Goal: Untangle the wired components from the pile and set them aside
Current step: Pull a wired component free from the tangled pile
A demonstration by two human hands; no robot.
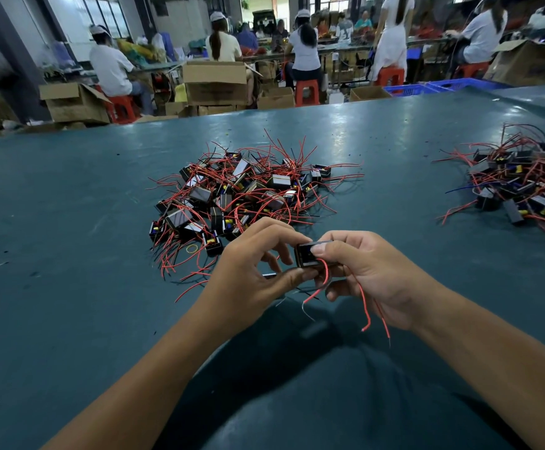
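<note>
Both hands' grip (310,264) pinches one wired component (306,254) between them.

Beyond the teal table (69,196), people sit on red stools (306,92) at long benches. Open cardboard boxes (215,81) stand on the floor beside what may be a blue crate (427,86).

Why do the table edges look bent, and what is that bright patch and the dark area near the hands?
Head view: the wide-angle lens bows the table edge; overhead lights leave pale glare beyond the pile; a shadow lies under the left hand and right hand; the background workers look soft.
</note>
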